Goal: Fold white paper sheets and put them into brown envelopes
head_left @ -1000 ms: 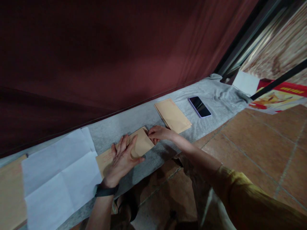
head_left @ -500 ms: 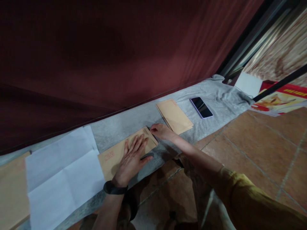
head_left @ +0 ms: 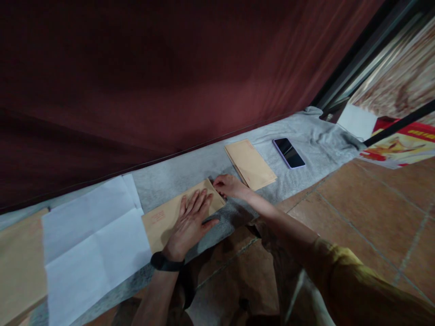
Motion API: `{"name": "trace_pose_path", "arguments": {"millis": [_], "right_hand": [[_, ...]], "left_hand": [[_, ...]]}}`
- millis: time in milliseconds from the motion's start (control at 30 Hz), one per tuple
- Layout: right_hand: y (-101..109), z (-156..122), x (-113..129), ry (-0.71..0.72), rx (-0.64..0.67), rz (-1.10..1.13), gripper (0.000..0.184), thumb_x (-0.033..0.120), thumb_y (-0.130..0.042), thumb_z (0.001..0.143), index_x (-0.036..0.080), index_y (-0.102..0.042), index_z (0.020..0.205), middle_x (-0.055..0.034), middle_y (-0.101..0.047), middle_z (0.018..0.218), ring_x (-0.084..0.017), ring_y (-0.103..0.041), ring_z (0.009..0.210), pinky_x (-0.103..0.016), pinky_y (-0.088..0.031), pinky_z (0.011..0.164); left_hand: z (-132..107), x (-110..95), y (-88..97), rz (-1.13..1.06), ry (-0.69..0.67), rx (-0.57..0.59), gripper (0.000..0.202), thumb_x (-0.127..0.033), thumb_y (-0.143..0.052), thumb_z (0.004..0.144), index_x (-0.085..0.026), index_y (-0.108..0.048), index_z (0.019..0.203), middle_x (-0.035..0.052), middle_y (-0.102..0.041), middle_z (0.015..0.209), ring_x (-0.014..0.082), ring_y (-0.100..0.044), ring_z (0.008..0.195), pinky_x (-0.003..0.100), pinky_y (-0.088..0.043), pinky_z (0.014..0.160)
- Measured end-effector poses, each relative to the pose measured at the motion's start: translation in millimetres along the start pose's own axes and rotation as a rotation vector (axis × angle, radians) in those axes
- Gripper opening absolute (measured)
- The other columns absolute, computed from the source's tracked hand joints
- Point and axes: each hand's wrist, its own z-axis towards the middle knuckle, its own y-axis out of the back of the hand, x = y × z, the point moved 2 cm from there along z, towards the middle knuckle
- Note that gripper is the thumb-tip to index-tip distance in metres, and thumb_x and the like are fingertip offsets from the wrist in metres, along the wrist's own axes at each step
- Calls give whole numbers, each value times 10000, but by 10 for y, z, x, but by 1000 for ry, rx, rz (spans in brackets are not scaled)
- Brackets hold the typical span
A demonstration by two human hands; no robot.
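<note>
A tan envelope (head_left: 162,220) with red print lies on a grey cloth (head_left: 183,174). My left hand (head_left: 192,222) lies flat on it, fingers stretched out and spread, a black band on the wrist. My right hand (head_left: 229,185) rests at the envelope's right end, fingers curled and pressing on the flap edge. Whether it grips the flap is hard to tell.
A stack of tan envelopes (head_left: 250,164) and a phone (head_left: 288,153) lie further right on the cloth. Creased white sheets (head_left: 88,235) lie to the left, with a brown surface (head_left: 18,258) beyond. A dark red curtain (head_left: 152,77) hangs behind. Tiled floor (head_left: 367,203) is on the right.
My left hand has slid right along the envelope and flattened on it. The right hand has lowered the flap end down onto the envelope. The view has shifted slightly.
</note>
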Motion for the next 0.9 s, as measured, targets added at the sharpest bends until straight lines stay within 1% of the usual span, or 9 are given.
{"name": "trace_pose_path", "arguments": {"millis": [100,233,333,433,533,633,733,833,900], "right_hand": [[-36,7,-11,13,10,14,231,148,-526,903,164,-744,975,-5,-710,751,-116,-635,610,-200,-462,600],[-77,23,-13,96,-42,-47,159,143,-593,882,165,-736,949,-25,-738,873,-135,-672,783,-218,-479,738],[-106,26,-21,128,-53,-70,123,155,-625,876,164,-721,952,-41,-742,940,-154,-678,874,-234,-476,779],[-135,11,-16,116,-52,-97,127,153,-607,887,173,-709,959,-46,-741,965,-165,-678,898,-249,-475,797],[-166,-32,17,116,-72,-137,167,153,-553,918,183,-695,1001,-53,-741,1001,-172,-676,935,-260,-468,830],[-196,-77,44,121,-94,-159,200,160,-517,941,189,-675,1060,-65,-735,1050,-177,-670,978,-263,-460,849],[-211,-80,37,136,-130,-162,213,159,-532,938,176,-657,1109,-81,-721,1107,-186,-660,1008,-278,-461,872],[-222,-39,14,143,-137,-145,222,154,-580,920,166,-651,1130,-89,-705,1152,-185,-650,1020,-290,-457,911],[-230,-7,7,126,-125,-141,224,154,-593,917,168,-654,1132,-89,-701,1152,-182,-646,1009,-293,-457,911]], "left_hand": [[3,1,-4,3,-2,3,729,-526,-555,938,-250,-315,1569,107,-309,1651,317,-255,1533,626,-185,1235],[-1,3,-9,2,-2,15,732,-537,-535,945,-238,-306,1573,110,-312,1650,314,-248,1536,625,-180,1237],[-6,3,-15,-8,0,11,729,-546,-534,942,-236,-321,1568,119,-329,1641,318,-247,1536,628,-177,1236],[-8,6,-18,-24,3,11,729,-543,-537,940,-230,-329,1565,129,-338,1636,320,-253,1534,631,-173,1236],[-6,17,-13,-41,1,12,724,-526,-552,936,-230,-336,1561,136,-343,1632,321,-258,1532,626,-175,1237],[3,38,10,-79,0,-2,700,-492,-543,948,-220,-335,1560,140,-357,1625,304,-263,1532,602,-186,1242],[16,51,47,-126,18,-8,645,-426,-520,967,-207,-350,1550,137,-379,1615,277,-292,1523,576,-205,1246],[26,37,78,-139,33,-14,608,-363,-548,951,-228,-401,1524,124,-396,1608,281,-332,1505,586,-216,1242],[28,15,89,-123,25,-19,566,-340,-552,948,-239,-449,1495,115,-405,1604,284,-359,1491,586,-220,1241]]}}
